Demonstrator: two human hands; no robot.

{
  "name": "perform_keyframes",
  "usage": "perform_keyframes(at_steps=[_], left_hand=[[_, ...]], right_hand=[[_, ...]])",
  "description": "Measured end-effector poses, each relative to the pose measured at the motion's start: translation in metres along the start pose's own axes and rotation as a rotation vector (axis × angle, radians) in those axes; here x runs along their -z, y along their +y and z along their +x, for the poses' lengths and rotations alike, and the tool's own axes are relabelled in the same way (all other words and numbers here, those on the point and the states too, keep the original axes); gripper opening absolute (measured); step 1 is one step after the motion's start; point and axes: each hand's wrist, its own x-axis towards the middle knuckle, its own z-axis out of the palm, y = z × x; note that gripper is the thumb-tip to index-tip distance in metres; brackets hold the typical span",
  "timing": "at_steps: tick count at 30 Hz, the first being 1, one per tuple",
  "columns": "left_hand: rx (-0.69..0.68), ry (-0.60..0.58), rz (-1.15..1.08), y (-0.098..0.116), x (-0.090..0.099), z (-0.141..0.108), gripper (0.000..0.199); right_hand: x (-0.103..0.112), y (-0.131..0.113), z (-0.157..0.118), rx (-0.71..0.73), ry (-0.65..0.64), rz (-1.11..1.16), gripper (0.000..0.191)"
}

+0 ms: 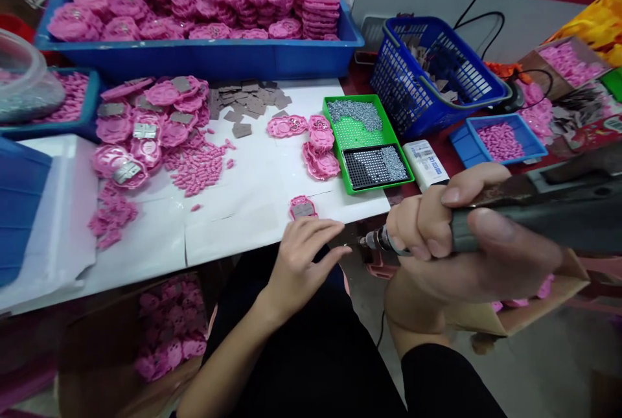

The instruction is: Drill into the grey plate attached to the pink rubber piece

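Observation:
My right hand (437, 230) is wrapped round a dark electric screwdriver (558, 207), its metal tip pointing left. The tip hovers just off the fingertips of my left hand (304, 259), at the table's front edge. Thumb and forefinger of that hand are parted, and I see nothing between them. Right behind the left fingers lies a small pink plastic piece (302, 199) with a grey plate (304, 210) on it. Farther back, more pink pieces (321, 159) lie against a green tray (357, 136) of small screws. A black perforated plate (369, 168) holding screws sits inside the tray.
A blue bin (208, 58) stacked with pink parts stands at the back. Pink shells (146, 129), grey plates (250, 102) and small pink pegs (197, 162) lie on the left. A blue basket (427, 91) and small blue tray (464, 149) stand right. Below is a cardboard box (525, 324).

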Motion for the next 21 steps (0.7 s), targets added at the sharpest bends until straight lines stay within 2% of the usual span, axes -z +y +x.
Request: perform_keyframes(at_steps=[3,5,8,16,21], left_hand=[[0.03,-0.027,0.29,-0.022,0.017,0.002,0.026],[0.042,-0.066,0.351,-0.038,0.025,0.004,0.025],[0.018,-0.126,0.343,-0.054,0.027,0.005,0.021],[-0.013,-0.093,0.339,-0.057,0.02,0.004,0.016],[-0.026,-0.08,0.31,-0.06,0.021,0.002,0.016]], right_hand=[[-0.006,0.015,0.006,0.121,-0.008,0.033,0.018],[-0.01,0.025,0.011,0.154,0.05,0.049,0.016],[-0.014,0.035,0.017,0.16,0.111,0.063,0.013],[-0.012,0.041,0.023,0.126,0.111,0.041,0.012],[-0.019,0.052,0.027,0.087,0.111,0.044,0.018]])
